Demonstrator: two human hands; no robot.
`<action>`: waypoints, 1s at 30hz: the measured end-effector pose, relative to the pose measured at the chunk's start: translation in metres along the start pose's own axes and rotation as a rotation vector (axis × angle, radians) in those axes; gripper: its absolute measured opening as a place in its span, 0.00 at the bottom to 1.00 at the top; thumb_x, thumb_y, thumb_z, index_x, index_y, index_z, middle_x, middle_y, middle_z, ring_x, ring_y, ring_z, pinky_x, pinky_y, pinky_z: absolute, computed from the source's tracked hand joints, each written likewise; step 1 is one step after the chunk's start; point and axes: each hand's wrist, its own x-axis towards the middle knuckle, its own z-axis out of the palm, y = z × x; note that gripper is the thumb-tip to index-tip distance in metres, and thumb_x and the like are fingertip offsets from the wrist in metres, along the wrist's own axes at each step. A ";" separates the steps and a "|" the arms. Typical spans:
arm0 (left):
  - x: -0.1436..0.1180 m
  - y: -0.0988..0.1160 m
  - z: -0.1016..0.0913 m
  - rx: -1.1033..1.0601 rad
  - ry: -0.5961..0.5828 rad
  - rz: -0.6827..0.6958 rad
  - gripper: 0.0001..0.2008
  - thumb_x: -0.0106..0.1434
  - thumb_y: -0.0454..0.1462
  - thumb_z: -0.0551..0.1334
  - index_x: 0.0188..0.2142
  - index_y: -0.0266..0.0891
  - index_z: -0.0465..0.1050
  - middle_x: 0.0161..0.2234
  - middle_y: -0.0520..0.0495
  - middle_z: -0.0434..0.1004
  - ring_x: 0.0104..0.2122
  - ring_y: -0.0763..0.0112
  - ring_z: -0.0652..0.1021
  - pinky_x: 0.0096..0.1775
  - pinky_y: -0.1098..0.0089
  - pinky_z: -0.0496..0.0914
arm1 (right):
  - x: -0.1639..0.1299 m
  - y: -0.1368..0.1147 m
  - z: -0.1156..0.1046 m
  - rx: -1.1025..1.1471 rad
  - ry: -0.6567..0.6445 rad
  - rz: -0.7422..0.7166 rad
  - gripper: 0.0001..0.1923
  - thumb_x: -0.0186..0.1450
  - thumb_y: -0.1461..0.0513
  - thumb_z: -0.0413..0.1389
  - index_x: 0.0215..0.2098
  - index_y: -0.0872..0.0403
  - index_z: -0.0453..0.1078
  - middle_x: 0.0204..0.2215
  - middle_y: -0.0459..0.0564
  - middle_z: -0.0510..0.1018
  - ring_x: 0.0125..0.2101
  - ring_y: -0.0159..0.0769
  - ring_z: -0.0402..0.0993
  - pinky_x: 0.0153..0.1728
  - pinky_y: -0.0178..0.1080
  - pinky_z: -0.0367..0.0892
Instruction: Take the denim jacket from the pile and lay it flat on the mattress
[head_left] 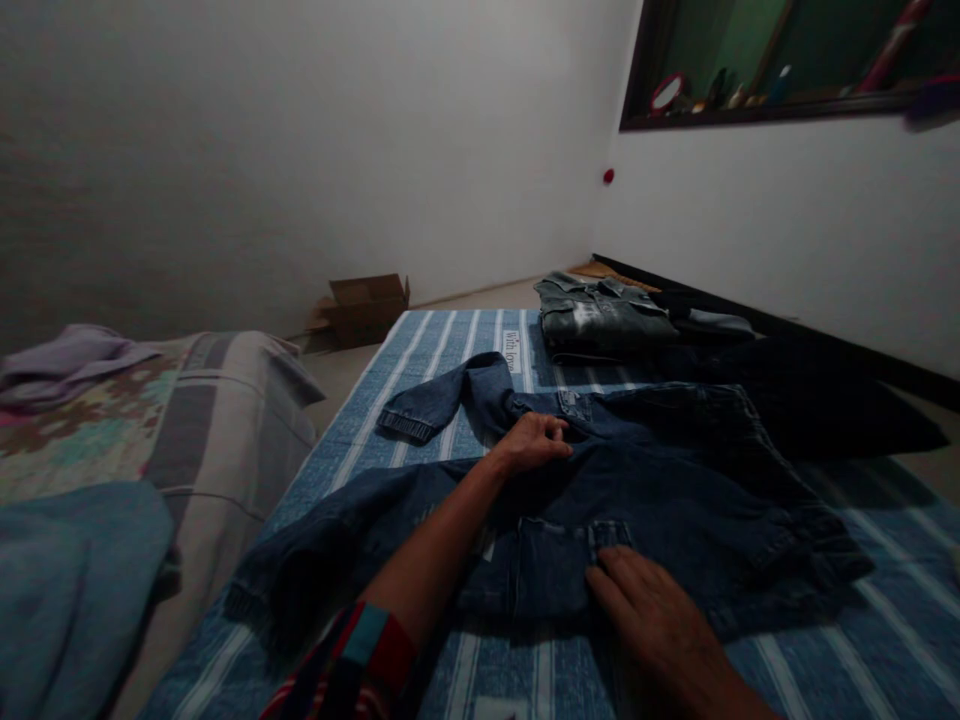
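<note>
A dark blue denim jacket (675, 470) lies spread on a blue striped bedsheet (442, 350), one sleeve reaching toward the far left. My left hand (534, 442) is closed, pinching the denim near the jacket's collar and shoulder. My right hand (660, 615) lies flat with fingers together on the jacket's near hem, beside a pocket.
A folded grey-washed denim garment (604, 315) and dark clothes (810, 390) lie at the far right of the bed. A patterned blanket pile (150, 420) sits at left. A cardboard box (367, 305) stands on the floor by the wall. A dark shelf (787, 60) holds small items.
</note>
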 end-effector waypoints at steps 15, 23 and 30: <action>0.001 -0.021 0.004 0.627 0.064 0.080 0.09 0.55 0.27 0.55 0.35 0.39 0.66 0.41 0.42 0.70 0.45 0.60 0.71 0.49 0.62 0.66 | 0.006 0.004 -0.015 0.244 -0.188 -0.026 0.14 0.55 0.68 0.56 0.38 0.49 0.69 0.30 0.44 0.76 0.28 0.35 0.71 0.27 0.35 0.62; -0.003 -0.018 0.010 0.748 0.129 0.054 0.11 0.63 0.36 0.54 0.45 0.38 0.67 0.48 0.40 0.68 0.49 0.58 0.68 0.51 0.59 0.66 | 0.064 0.060 -0.051 0.317 -0.455 0.242 0.19 0.63 0.61 0.53 0.53 0.50 0.68 0.41 0.51 0.80 0.38 0.38 0.78 0.36 0.36 0.68; 0.002 -0.016 0.010 0.774 0.137 0.027 0.12 0.62 0.39 0.56 0.45 0.39 0.69 0.51 0.39 0.66 0.53 0.53 0.66 0.52 0.55 0.65 | 0.163 0.145 -0.013 -0.033 -0.668 0.738 0.25 0.65 0.59 0.51 0.59 0.57 0.60 0.47 0.63 0.77 0.46 0.49 0.74 0.40 0.43 0.67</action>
